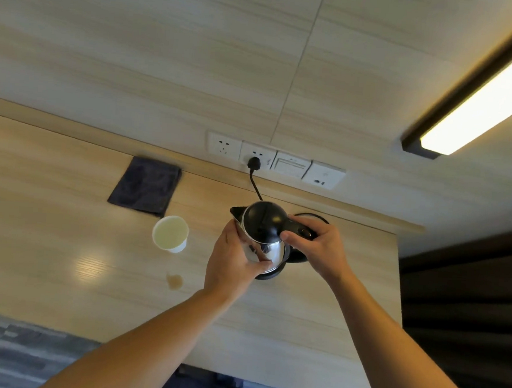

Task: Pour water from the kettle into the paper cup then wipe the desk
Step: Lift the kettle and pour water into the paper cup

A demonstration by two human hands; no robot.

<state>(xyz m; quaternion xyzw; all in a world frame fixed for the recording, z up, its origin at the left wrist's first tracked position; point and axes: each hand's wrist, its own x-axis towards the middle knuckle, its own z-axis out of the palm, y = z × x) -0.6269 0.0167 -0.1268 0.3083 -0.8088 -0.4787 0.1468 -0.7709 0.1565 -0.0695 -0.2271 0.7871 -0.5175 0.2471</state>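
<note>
A steel kettle (263,225) with a black lid and handle is held just above the wooden desk (46,238), its spout pointing left. My left hand (232,261) wraps the shiny body from the left. My right hand (316,249) grips the black handle on the right. A white paper cup (170,233) stands upright to the kettle's left, apart from it, its inside pale. A dark folded cloth (146,185) lies flat behind the cup near the wall. A small brown spill (175,281) marks the desk in front of the cup.
The kettle's black base (300,257) sits behind and under my right hand, its cord (255,186) plugged into a wall socket strip (274,161). A lit wall lamp (486,98) hangs at upper right. The desk's right edge meets a dark panel (466,302).
</note>
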